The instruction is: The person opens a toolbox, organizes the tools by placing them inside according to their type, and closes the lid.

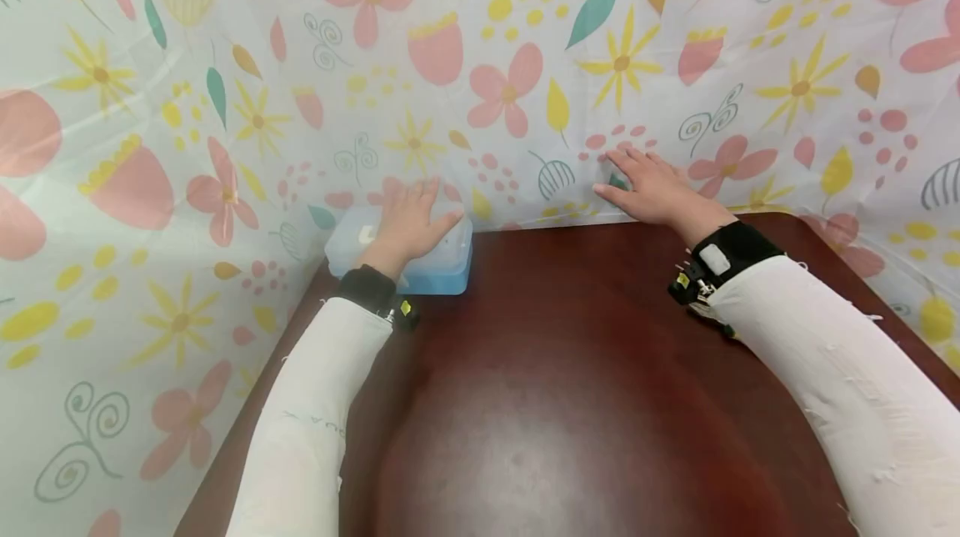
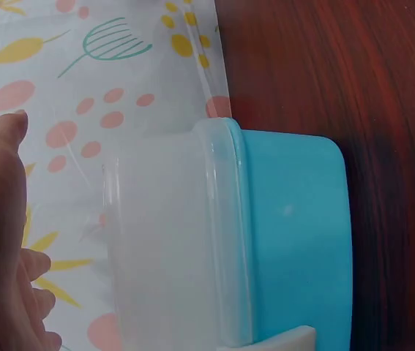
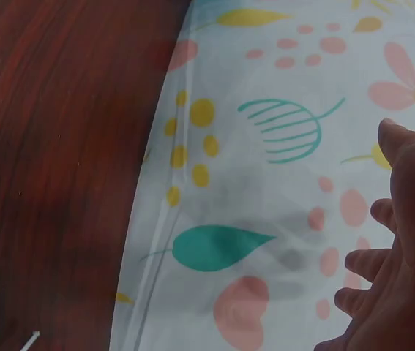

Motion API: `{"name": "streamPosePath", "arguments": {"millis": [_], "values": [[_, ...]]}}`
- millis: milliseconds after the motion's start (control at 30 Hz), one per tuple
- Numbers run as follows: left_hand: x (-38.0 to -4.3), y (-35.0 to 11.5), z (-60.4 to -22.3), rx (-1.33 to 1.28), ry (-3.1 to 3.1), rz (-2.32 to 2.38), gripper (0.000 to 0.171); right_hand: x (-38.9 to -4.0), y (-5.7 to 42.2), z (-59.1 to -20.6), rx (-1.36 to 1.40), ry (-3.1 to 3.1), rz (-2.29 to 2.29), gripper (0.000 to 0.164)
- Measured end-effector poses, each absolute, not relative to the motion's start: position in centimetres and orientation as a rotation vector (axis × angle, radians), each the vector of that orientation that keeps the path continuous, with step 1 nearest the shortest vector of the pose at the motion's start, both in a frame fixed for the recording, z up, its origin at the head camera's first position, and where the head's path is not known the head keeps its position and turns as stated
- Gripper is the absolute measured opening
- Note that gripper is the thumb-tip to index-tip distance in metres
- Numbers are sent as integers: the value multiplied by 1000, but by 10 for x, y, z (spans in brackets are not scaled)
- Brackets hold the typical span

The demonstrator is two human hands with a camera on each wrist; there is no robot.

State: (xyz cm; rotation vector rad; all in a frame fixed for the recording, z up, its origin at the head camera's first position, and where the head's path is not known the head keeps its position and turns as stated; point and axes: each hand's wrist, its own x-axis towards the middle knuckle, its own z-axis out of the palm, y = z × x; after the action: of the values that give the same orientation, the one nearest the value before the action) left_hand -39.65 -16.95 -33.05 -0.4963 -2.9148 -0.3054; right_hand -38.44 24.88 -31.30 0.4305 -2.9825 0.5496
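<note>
A blue plastic box (image 1: pixel 437 282) with a cloudy see-through lid (image 2: pixel 170 241) stands at the back left of the table, against the patterned sheet. My left hand (image 1: pixel 411 223) hovers over that lid with its fingers spread, holding nothing; in the left wrist view the hand (image 2: pixel 6 241) is apart from the box, and a white clasp (image 2: pixel 288 340) shows on the box's side. Near the sheet at the back right, my right hand (image 1: pixel 652 189) is raised with fingers extended and nothing in it. The right wrist view shows the same hand (image 3: pixel 405 241) beside the printed sheet.
A dark red-brown wooden table (image 1: pixel 570 370) spreads in front of me. The flower-printed sheet (image 1: pixel 517 20) rises like a wall along its back and left edges. Both forearms wear white sleeves (image 1: pixel 300 429) and black wrist bands (image 1: pixel 735 249) with small devices.
</note>
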Motion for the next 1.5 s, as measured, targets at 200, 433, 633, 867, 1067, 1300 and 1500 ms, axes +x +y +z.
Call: {"name": "streamPosePath", "arguments": {"millis": [200,433,633,867,1067,1300,1500], "values": [[-392,-174,-331,-474,-2923,-349,94,-380,242,-313,530,-2950,522,84],[-381,-192,-335,-435,-2867,-463,78,-373,223,-318,659,-2947,661,87],[-371,-221,-345,-278,-2884,-618,80,-371,200,-326,734,-2919,851,87],[-370,-267,-363,-166,-2887,-632,86,-375,167,-344,788,-2902,990,92],[-371,-297,-377,-60,-2817,-681,86,-380,140,-363,822,-2865,1133,92],[-369,-313,-395,59,-2724,-994,87,-383,108,-387,784,-2877,1385,91],[-361,-321,-412,180,-2607,-1345,80,-384,78,-408,663,-2911,1605,95]]}}
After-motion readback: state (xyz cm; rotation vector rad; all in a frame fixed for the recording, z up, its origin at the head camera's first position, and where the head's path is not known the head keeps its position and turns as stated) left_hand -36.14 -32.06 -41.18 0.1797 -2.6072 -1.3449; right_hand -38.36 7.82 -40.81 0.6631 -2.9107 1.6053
